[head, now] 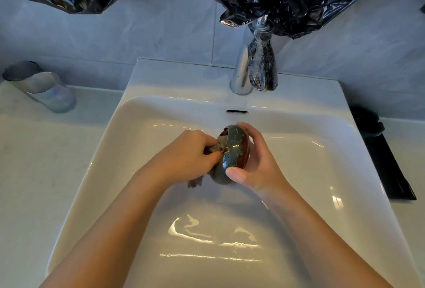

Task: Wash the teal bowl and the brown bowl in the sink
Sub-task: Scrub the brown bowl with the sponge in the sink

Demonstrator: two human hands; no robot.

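Right hand [257, 161] curls thumb & fingers round teal bowl [232, 152], held on its side over the sink [138, 138] basin. Just left of that grip, left hand [190, 152] pinches a brown cloth [195, 182] at the rim. Bowl: glossy teal w/ dark speckles, brown toward the foot; count 1 bowl, 1 cloth.
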